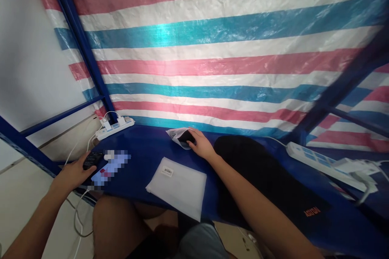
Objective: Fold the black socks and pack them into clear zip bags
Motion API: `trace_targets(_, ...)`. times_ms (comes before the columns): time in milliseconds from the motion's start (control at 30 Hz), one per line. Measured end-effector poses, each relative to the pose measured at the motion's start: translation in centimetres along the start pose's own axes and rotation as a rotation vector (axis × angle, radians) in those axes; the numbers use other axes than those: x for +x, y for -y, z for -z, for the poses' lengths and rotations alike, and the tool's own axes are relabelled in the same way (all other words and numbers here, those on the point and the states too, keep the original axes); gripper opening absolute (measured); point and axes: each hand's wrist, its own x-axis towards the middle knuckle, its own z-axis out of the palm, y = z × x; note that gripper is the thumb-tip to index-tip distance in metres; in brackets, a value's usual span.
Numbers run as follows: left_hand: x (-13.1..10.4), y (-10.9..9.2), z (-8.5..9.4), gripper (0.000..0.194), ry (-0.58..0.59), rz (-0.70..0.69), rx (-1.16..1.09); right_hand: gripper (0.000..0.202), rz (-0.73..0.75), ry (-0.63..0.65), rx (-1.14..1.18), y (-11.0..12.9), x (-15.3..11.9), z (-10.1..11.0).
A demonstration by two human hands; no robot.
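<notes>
At the table's left edge, my left hand is closed round a small black block with white print. A blurred-out, lit phone-like screen lies just beside it, with a small white object at its upper end. Farther back, my right hand grips a black item that is partly inside a clear plastic bag; the item's kind cannot be made out. Between my hands and nearer to me, a flat frosted plastic pouch with a barcode label rests on the blue tabletop.
A dark folded cloth with orange lettering covers the table right of the pouch. White power strips with plugs and cables stand at the back left and right. Blue metal posts and a striped plastic sheet close off the back.
</notes>
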Motion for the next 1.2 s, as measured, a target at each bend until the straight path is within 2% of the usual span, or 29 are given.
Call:
trace_targets(100, 1.6, -0.2, -0.5, 0.066, 0.117, -0.047, 0.085, 0.069, -0.003, 0.004, 0.003, 0.1, -0.1, 0.0)
trace_targets(200, 2.8, -2.1, -0.2, 0.069, 0.089, -0.103, 0.019, 0.072, -0.009, 0.003, 0.012, 0.1, -0.1, 0.0)
trace_targets(300, 2.5, -7.2, 1.0, 0.07, -0.009, -0.208, -0.154, 0.077, -0.035, -0.026, 0.056, 0.2, 0.2, -0.1)
trace_targets(367, 1.4, -12.0, 1.2, 0.067, -0.029, -0.273, -0.345, 0.08, -0.085, -0.066, 0.132, 0.5, 0.5, -0.2)
trace_targets(400, 0.7, -14.6, 0.9, 0.065, 0.004, -0.331, -0.475, 0.082, -0.126, -0.094, 0.193, 0.8, 0.7, -0.2)
trace_targets(467, -0.7, -19.7, -0.7, 0.063, 0.114, -0.455, -0.695, 0.089, -0.229, -0.146, 0.384, 1.6, 1.2, 0.0)
trace_targets(567, -2.0, -25.9, -4.8, 0.064, 0.278, -0.498, -0.883, 0.098, -0.388, -0.125, 0.843, 3.3, 1.5, 0.6)
trace_targets(633, -2.3, -28.8, -7.5, 0.059, 0.396, -0.512, -1.011, 0.088, -0.465, -0.028, 1.138, 4.5, 1.4, 1.1)
trace_targets(700, -2.4, -30.9, -9.2, 0.056, 0.513, -0.57, -1.1, 0.068, -0.53, 0.073, 1.304, 5.3, 1.1, 1.5)
trace_targets(767, -2.5, -32.4, -10.1, 0.051, 0.543, -0.644, -1.1, 0.057, -0.569, 0.111, 1.36, 5.8, 0.8, 1.7)
trace_targets(933, -3.3, -34.1, -10.5, 0.045, 0.384, -0.736, -1.069, 0.056, -0.572, 0.011, 1.336, 5.6, 0.6, 1.5)
trace_targets(1067, -3.9, -33.4, -10.6, 0.041, 0.398, -0.769, -1.012, 0.049, -0.628, -0.059, 1.315, 4.9, 0.5, 0.9)
trace_targets(1200, -3.9, -32.0, -11.4, 0.047, 0.329, -0.646, -1.011, 0.041, -0.745, -0.064, 1.341, 4.8, 0.6, 0.2)
